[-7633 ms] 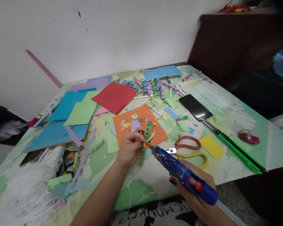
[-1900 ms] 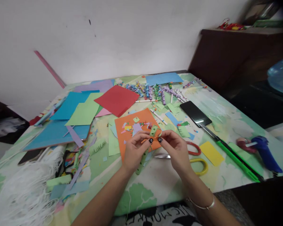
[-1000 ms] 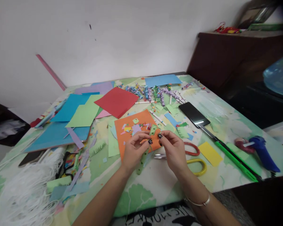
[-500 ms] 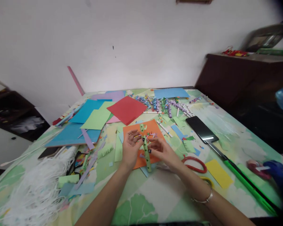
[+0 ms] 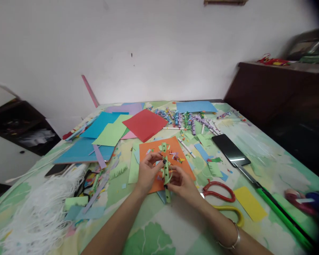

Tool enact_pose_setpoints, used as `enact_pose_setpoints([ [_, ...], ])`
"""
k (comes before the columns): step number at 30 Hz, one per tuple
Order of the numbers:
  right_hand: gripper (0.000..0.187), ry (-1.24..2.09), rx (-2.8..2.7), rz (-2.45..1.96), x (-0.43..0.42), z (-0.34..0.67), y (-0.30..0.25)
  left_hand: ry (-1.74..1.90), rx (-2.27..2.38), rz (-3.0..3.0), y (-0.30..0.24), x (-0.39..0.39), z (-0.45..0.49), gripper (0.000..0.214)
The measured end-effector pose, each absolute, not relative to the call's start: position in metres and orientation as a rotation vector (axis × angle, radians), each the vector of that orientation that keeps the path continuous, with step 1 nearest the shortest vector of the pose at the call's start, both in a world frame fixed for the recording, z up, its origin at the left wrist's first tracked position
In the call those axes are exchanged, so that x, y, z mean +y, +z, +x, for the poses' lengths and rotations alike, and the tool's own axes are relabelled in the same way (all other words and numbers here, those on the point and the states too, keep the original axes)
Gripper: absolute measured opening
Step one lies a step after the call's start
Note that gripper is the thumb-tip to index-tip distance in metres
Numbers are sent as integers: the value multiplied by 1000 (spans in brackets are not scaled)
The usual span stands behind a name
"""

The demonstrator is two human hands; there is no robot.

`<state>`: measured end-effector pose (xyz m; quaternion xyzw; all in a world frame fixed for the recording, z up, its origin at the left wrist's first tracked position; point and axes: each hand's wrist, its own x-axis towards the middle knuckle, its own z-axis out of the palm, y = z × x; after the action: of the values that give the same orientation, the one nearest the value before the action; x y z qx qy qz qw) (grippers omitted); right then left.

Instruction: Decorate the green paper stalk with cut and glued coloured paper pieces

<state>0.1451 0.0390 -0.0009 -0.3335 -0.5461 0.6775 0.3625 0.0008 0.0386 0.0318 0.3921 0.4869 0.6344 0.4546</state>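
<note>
A slim light-green paper roll with dark spots and small curled flaps stands out between my hands. My left hand pinches its upper part from the left, thumb on the front. Lower down on the right side, my right hand grips the roll with thumb and bent fingers. Beneath the hands lies an orange sheet scattered with small coloured paper scraps. Red-handled scissors lie just right of my right wrist, and a yellow-handled pair is partly covered by the forearm.
A red sheet and green sheets lie behind to the left. Curled paper pieces sit at the back. A black phone and a green cutter are on the right. Tangled white cord heaps up at the left.
The right hand has shifted lower along the paper roll, and its curled flaps show more. The view has tilted slightly, showing more of the scissors.
</note>
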Motion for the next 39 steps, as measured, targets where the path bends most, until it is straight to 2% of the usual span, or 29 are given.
enact_pose_setpoints([
  [8, 44, 1930, -1260, -756, 35, 143, 5, 1562, 1088, 918, 30, 38, -1, 19],
  [22, 45, 1899, -1250, -756, 39, 147, 3, 1512, 1064, 953, 26, 44, -10, 22],
  [25, 44, 1800, -1206, -773, 48, 157, 16, 1531, 1252, 981, 26, 48, -16, 24],
  [29, 36, 1474, -1070, -891, 69, 185, 32, 1596, 1427, 993, 16, 55, -30, 19],
  [32, 38, 1255, -942, -1002, 85, 207, 35, 1553, 1555, 1224, 5, 60, -37, 12],
  [35, 36, 1219, -909, -1080, 92, 218, 32, 1390, 1639, 1672, -4, 65, -32, 21],
  [39, 35, 1300, -1001, -1131, 92, 213, 29, 1210, 1579, 1951, -14, 69, -10, 31],
])
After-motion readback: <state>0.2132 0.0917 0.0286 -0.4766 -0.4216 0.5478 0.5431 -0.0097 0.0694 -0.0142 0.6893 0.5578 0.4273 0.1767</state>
